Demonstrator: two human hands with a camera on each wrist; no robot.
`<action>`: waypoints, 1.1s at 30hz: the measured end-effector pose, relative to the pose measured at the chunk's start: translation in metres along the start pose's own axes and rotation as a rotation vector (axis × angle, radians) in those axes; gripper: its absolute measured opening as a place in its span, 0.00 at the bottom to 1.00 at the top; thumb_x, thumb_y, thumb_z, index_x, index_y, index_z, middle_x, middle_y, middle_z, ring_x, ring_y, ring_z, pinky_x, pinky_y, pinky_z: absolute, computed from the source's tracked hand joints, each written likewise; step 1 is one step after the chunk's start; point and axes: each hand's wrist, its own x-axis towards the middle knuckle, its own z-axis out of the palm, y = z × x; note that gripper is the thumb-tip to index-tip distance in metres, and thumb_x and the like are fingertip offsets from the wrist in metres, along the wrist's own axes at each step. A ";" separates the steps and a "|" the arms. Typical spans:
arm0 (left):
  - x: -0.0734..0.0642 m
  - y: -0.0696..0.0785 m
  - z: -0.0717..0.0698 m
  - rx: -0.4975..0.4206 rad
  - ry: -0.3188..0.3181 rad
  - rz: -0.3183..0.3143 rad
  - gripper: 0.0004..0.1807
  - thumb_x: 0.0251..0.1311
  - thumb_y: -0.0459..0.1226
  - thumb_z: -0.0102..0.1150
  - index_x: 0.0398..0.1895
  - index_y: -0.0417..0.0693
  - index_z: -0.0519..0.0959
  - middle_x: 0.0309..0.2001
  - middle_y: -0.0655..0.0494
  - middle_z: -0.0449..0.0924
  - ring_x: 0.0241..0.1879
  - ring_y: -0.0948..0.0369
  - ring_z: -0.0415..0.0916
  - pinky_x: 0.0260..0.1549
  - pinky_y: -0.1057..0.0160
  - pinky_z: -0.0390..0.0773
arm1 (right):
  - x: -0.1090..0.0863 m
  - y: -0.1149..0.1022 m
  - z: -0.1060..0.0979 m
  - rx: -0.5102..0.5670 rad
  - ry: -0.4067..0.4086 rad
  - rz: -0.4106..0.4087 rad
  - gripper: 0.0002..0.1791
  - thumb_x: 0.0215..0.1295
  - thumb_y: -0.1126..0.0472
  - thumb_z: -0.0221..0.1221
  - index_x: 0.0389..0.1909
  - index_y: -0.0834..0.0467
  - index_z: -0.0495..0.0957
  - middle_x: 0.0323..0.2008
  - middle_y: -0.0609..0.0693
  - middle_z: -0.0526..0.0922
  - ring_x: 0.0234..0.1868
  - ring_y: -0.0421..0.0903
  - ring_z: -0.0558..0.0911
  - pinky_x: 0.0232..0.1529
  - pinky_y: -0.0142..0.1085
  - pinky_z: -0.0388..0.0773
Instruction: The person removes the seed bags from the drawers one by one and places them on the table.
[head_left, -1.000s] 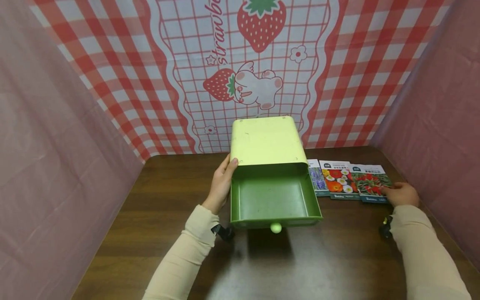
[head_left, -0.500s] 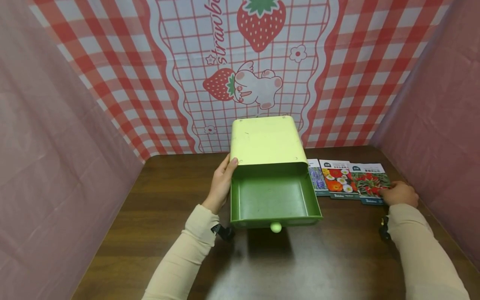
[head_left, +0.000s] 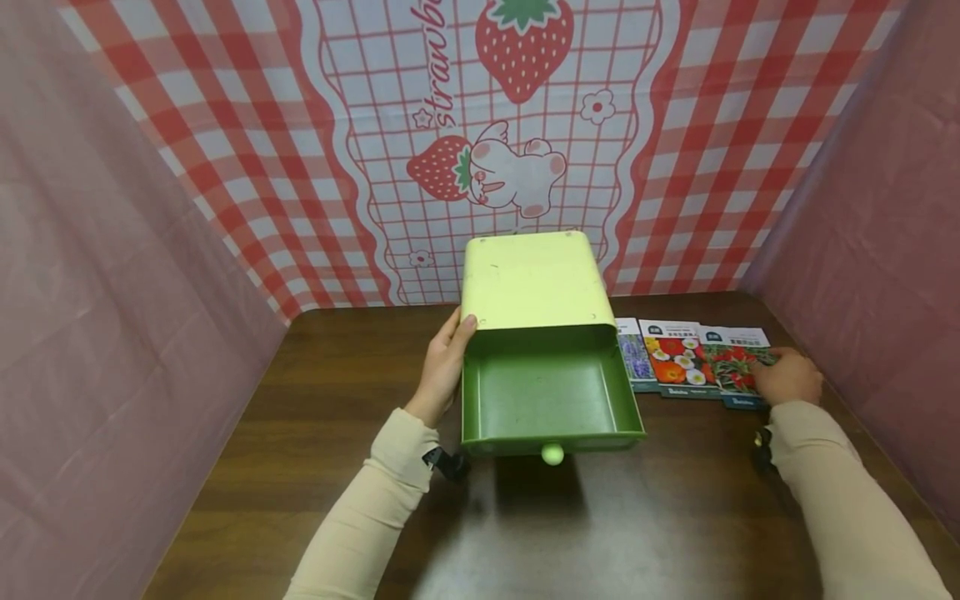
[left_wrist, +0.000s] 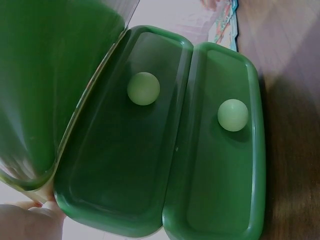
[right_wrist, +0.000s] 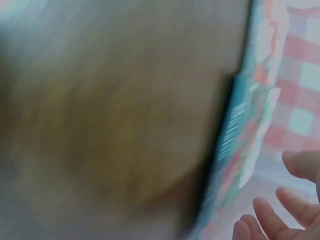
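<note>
A pale yellow drawer box [head_left: 536,279] with a pulled-out green drawer [head_left: 547,392] stands at the table's middle. My left hand [head_left: 441,362] grips its left side, thumb at the front top corner. In the left wrist view, two green drawer fronts [left_wrist: 120,145] each bear a round pale knob [left_wrist: 143,88]. My right hand [head_left: 791,379] is over the right edge of the rightmost seed packet [head_left: 731,358], which shows red flowers. In the right wrist view its fingers are spread beside the blurred packets [right_wrist: 235,145].
A seed packet with orange and white flowers [head_left: 678,358] overlaps the row's middle. Another with purple flowers [head_left: 636,358] is partly hidden by the box. The dark wooden table [head_left: 330,400] meets a red checked strawberry cloth [head_left: 247,167] behind and pink curtains [head_left: 862,183] at the sides.
My right hand has shifted left and slightly up, further over the rightmost seed packet. The left hand and the drawer box have stayed in place.
</note>
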 end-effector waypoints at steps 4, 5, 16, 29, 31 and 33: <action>0.001 -0.001 0.000 -0.003 -0.007 0.014 0.35 0.70 0.52 0.50 0.76 0.53 0.57 0.75 0.52 0.59 0.67 0.53 0.66 0.65 0.52 0.70 | -0.008 -0.023 -0.004 0.108 0.052 -0.082 0.32 0.71 0.52 0.47 0.65 0.74 0.64 0.57 0.75 0.71 0.53 0.71 0.71 0.48 0.57 0.70; 0.001 -0.001 0.000 -0.005 -0.009 0.017 0.35 0.70 0.52 0.50 0.76 0.53 0.57 0.75 0.52 0.59 0.67 0.53 0.66 0.66 0.52 0.70 | -0.011 -0.029 -0.005 0.139 0.063 -0.105 0.32 0.71 0.51 0.47 0.64 0.73 0.65 0.55 0.74 0.73 0.51 0.68 0.74 0.43 0.52 0.73; 0.000 0.001 -0.001 -0.012 -0.024 0.000 0.36 0.70 0.54 0.50 0.76 0.53 0.56 0.75 0.52 0.59 0.66 0.52 0.68 0.64 0.53 0.71 | -0.062 -0.105 -0.028 0.359 0.027 -0.357 0.29 0.74 0.46 0.48 0.64 0.65 0.71 0.49 0.62 0.76 0.29 0.29 0.69 0.25 0.24 0.70; -0.001 0.002 0.000 -0.001 -0.017 -0.007 0.37 0.69 0.55 0.51 0.77 0.53 0.56 0.75 0.53 0.57 0.68 0.52 0.66 0.66 0.52 0.70 | -0.130 -0.156 -0.045 0.439 0.010 -0.592 0.22 0.72 0.47 0.55 0.58 0.57 0.77 0.37 0.30 0.79 0.31 0.29 0.76 0.22 0.29 0.73; -0.001 0.002 0.000 0.003 -0.013 -0.005 0.37 0.69 0.55 0.51 0.77 0.53 0.56 0.76 0.52 0.57 0.69 0.52 0.64 0.67 0.51 0.68 | -0.139 -0.161 -0.046 0.448 0.001 -0.620 0.20 0.71 0.49 0.55 0.57 0.57 0.78 0.36 0.27 0.79 0.33 0.28 0.78 0.27 0.26 0.75; -0.001 0.001 0.000 0.009 -0.009 -0.001 0.38 0.69 0.55 0.51 0.77 0.52 0.56 0.76 0.52 0.56 0.71 0.53 0.61 0.69 0.52 0.66 | -0.147 -0.164 -0.047 0.454 -0.006 -0.640 0.18 0.71 0.51 0.56 0.55 0.57 0.79 0.35 0.29 0.80 0.33 0.28 0.78 0.29 0.24 0.76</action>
